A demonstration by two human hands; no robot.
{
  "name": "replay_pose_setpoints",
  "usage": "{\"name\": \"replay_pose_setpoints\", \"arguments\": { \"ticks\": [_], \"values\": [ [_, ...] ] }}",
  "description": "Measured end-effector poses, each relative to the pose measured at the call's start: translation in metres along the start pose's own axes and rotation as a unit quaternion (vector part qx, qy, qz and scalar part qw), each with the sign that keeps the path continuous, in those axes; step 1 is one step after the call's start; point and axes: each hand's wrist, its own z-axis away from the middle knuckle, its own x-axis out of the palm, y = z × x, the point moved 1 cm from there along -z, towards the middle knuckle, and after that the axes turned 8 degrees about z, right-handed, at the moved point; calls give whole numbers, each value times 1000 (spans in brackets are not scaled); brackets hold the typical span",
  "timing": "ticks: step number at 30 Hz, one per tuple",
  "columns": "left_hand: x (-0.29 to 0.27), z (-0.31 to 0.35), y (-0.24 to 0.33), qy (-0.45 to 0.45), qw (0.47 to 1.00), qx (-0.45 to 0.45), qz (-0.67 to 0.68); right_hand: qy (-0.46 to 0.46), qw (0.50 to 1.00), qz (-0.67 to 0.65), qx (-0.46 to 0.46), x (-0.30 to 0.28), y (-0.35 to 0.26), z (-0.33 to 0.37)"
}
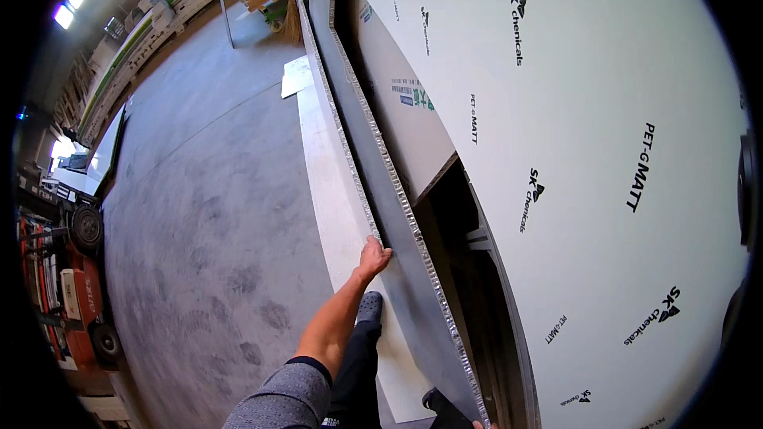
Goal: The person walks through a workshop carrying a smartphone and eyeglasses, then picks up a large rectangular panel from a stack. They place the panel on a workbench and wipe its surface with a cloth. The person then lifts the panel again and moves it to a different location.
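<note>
At the left grip [375, 257], long slim panel [343, 133] — silvery, honeycomb-ribbed edge [350, 152]

Smooth, matt grey panel [413, 294], rough-edged

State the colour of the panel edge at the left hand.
The panel edge is silvery grey, finely ribbed; clearest in the head view.

Forklift [79, 294] far left; board [318, 159] on floor [207, 191], left of panels [417, 294]; sheet [588, 111] right; broom [293, 25] beyond.
</note>
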Motion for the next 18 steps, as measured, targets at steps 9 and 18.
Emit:
{"name": "replay_pose_setpoints", "arguments": {
  "ticks": [9, 18],
  "values": [
    [5, -9, -14, -60, 997, 38, 15, -1, 998, 16, -64, -18, -28, -1],
    [-22, 65, -26, -218, 938, -105, 247, 117, 991, -34, -50, 23, 12, -2]
  ]
}}
